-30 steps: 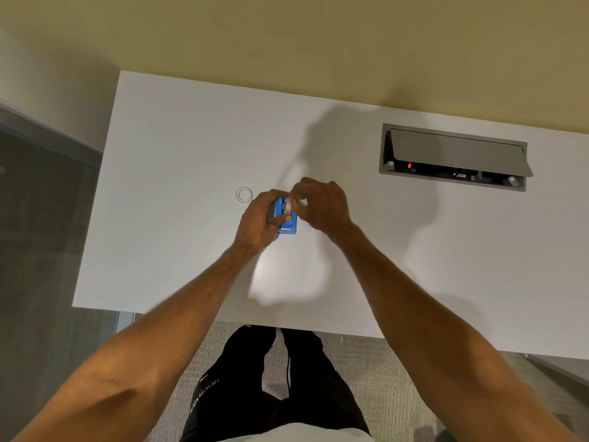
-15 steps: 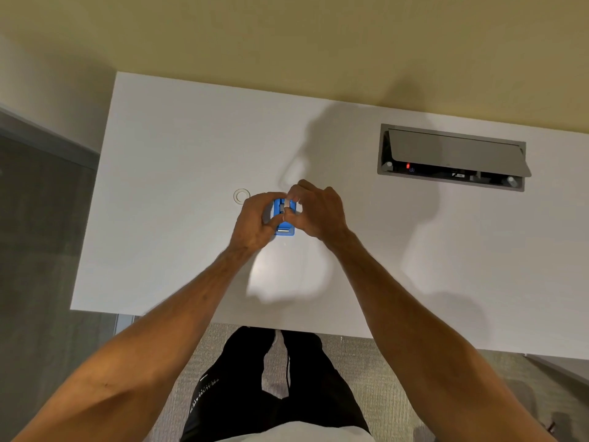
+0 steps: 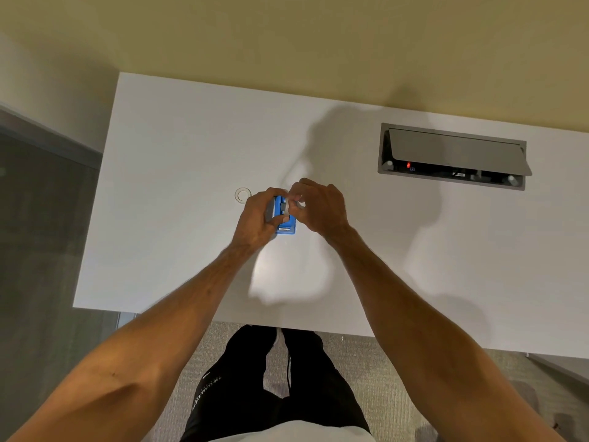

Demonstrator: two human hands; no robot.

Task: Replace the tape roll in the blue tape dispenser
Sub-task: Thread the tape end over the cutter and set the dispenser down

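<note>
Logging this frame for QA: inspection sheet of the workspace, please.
Surface: white table, mostly bare, shadows of the arms on it.
Job's things: blue dispenser near the table's middle; a small clear ring, apparently a tape roll or spent core, lies flat to its left, apart from it.
Clutter: nothing seen.
Grippers: left hand grips the dispenser's left side; right hand pinches something small and pale at its top, too small to identify.
Cables: nothing seen.
Surroundings: grey hatch set in the table, lid open, red light inside; yellowish wall behind; carpet below; the person's dark trousers.
</note>
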